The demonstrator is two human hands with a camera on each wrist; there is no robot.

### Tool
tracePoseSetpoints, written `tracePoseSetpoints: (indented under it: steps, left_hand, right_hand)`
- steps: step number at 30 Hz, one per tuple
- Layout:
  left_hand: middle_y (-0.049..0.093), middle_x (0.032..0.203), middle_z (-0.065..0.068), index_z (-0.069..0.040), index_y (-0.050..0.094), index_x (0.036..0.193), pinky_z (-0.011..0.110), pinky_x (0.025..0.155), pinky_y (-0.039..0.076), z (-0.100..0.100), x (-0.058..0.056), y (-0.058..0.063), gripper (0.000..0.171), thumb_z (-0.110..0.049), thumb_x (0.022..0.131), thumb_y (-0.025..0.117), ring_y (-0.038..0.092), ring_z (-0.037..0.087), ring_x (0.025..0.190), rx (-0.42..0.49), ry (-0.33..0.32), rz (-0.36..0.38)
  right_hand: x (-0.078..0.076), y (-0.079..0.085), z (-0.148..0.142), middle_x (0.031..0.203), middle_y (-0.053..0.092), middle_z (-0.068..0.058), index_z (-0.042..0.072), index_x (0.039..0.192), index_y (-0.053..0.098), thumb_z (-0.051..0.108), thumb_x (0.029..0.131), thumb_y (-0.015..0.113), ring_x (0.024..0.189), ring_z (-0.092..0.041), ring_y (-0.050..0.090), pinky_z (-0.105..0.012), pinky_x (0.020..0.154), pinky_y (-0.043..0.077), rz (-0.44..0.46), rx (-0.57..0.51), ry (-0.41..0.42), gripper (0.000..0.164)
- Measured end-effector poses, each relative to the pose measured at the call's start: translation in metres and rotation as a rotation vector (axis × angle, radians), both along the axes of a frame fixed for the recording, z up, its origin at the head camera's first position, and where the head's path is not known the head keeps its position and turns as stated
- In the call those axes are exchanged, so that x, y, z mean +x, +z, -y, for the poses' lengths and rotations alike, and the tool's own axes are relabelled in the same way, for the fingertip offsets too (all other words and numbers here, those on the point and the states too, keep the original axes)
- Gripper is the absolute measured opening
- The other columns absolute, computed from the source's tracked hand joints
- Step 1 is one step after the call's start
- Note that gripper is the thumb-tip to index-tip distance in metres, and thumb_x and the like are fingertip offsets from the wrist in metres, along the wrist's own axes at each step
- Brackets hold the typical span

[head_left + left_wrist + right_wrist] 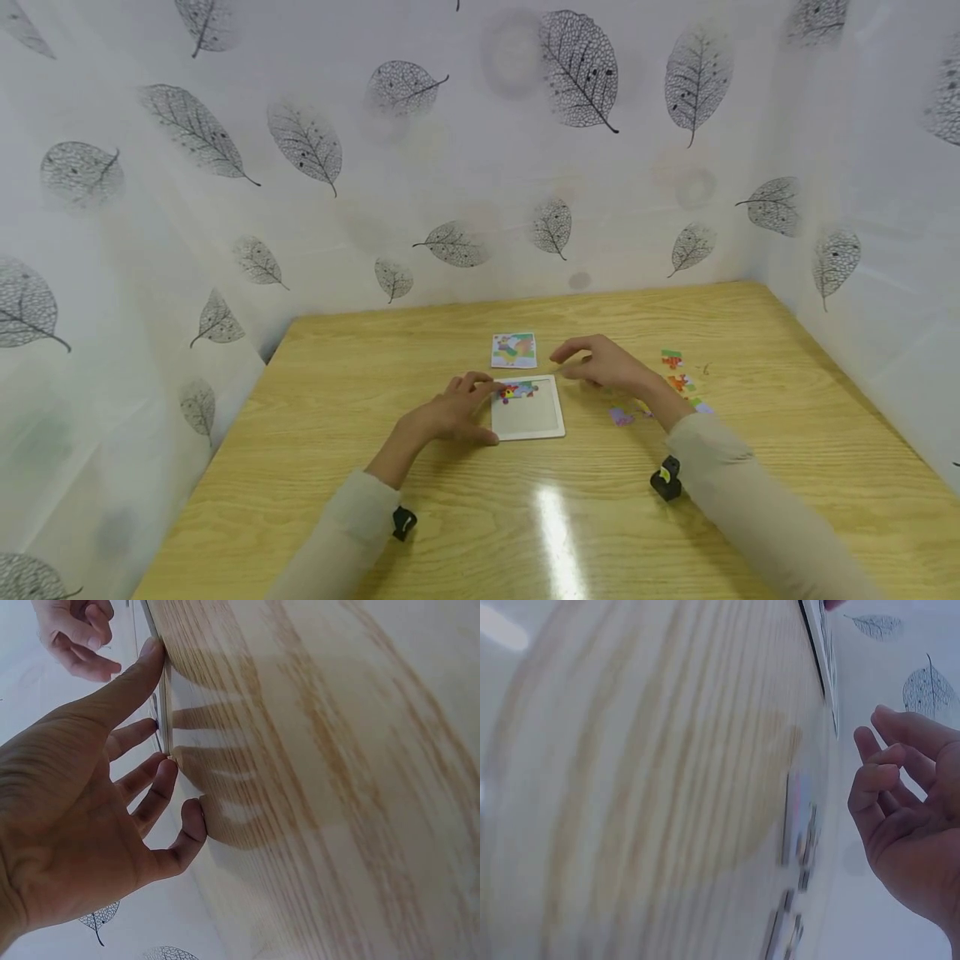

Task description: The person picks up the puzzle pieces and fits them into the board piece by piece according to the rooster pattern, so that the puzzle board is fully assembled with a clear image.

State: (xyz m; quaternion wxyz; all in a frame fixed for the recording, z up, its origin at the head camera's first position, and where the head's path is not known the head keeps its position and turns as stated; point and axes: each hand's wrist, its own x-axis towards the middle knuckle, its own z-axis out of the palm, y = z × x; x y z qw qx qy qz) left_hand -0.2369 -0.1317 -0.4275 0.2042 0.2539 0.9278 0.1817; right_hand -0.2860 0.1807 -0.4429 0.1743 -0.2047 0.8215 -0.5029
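Observation:
My left hand lies at the left side of a white puzzle tray. Its index fingertip touches the joined puzzle pieces along the tray's top edge. In the left wrist view the thumb of the left hand rests against the tray's edge, and the other fingers are spread and lightly bent. My right hand hovers above the table, right of the tray's upper corner. Nothing shows between the loosely bent fingers of the right hand, though part of its inner side is hidden.
A square picture card lies just beyond the tray. Several loose puzzle pieces are scattered on the wooden table at the right, some partly behind the right forearm. A leaf-patterned curtain stands behind the table and along its sides.

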Motion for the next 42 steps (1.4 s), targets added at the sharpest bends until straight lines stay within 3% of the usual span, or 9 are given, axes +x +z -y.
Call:
tracePoseSetpoints:
  steps: [9, 24, 27, 31, 34, 38, 42]
  left_hand:
    - [0.027, 0.164, 0.013, -0.016, 0.035, 0.162, 0.062, 0.113, 0.038, 0.0, 0.0, 0.0, 0.083, -0.034, 0.094, 0.079, 0.029, 0.039, 0.147, -0.005, -0.011, 0.0]
    - [0.027, 0.164, 0.013, -0.017, 0.035, 0.162, 0.062, 0.113, 0.039, 0.001, -0.002, 0.0, 0.083, -0.036, 0.094, 0.079, 0.028, 0.039, 0.147, -0.01, -0.024, -0.003]
    - [0.027, 0.164, 0.013, -0.018, 0.036, 0.161, 0.061, 0.113, 0.039, 0.001, -0.002, -0.001, 0.083, -0.037, 0.094, 0.079, 0.029, 0.039, 0.147, -0.016, -0.022, -0.007]
    - [0.028, 0.164, 0.013, -0.018, 0.036, 0.161, 0.061, 0.113, 0.039, 0.001, -0.002, -0.001, 0.082, -0.038, 0.093, 0.079, 0.029, 0.039, 0.147, -0.026, -0.018, -0.016]
    - [0.028, 0.164, 0.012, -0.018, 0.036, 0.161, 0.063, 0.113, 0.038, 0.0, -0.002, -0.001, 0.082, -0.038, 0.093, 0.079, 0.029, 0.038, 0.147, -0.03, -0.014, -0.017]
    - [0.028, 0.163, 0.012, -0.018, 0.037, 0.16, 0.062, 0.113, 0.039, 0.0, -0.002, -0.002, 0.082, -0.038, 0.093, 0.079, 0.03, 0.038, 0.147, -0.036, -0.01, -0.015]
    - [0.028, 0.164, 0.011, -0.019, 0.036, 0.161, 0.061, 0.114, 0.038, -0.001, -0.003, -0.002, 0.082, -0.039, 0.093, 0.079, 0.029, 0.037, 0.148, -0.04, -0.001, -0.005]
  right_hand:
    - [0.003, -0.002, -0.04, 0.137, 0.058, -0.028, -0.004, 0.136, 0.06, 0.009, 0.103, 0.063, 0.052, -0.015, 0.04, -0.03, 0.049, 0.038, -0.015, -0.002, -0.056, 0.036]
    - [0.007, -0.004, -0.108, 0.144, 0.048, -0.032, -0.003, 0.146, 0.052, 0.01, 0.105, 0.062, 0.048, -0.015, 0.035, -0.032, 0.044, 0.038, -0.019, 0.029, -0.161, 0.044]
    - [0.007, -0.004, -0.121, 0.144, 0.047, -0.032, -0.003, 0.146, 0.051, 0.01, 0.105, 0.062, 0.051, -0.014, 0.036, -0.032, 0.047, 0.039, -0.029, 0.049, -0.19, 0.045]
    - [0.007, -0.006, -0.137, 0.142, 0.05, -0.031, -0.003, 0.145, 0.053, 0.01, 0.103, 0.064, 0.069, -0.012, 0.053, -0.03, 0.056, 0.047, -0.062, 0.125, -0.234, 0.045]
    - [0.006, -0.009, -0.146, 0.141, 0.051, -0.03, -0.003, 0.142, 0.055, 0.008, 0.101, 0.066, 0.073, -0.011, 0.056, -0.028, 0.059, 0.048, -0.07, 0.177, -0.263, 0.044]
    - [0.006, -0.01, -0.152, 0.141, 0.05, -0.03, -0.004, 0.14, 0.057, 0.004, 0.099, 0.066, 0.054, -0.01, 0.042, -0.028, 0.051, 0.041, -0.045, 0.181, -0.276, 0.043]
    - [0.007, -0.009, -0.154, 0.141, 0.05, -0.032, -0.005, 0.139, 0.059, 0.002, 0.099, 0.065, 0.049, -0.008, 0.036, -0.026, 0.047, 0.038, -0.029, 0.17, -0.263, 0.041]
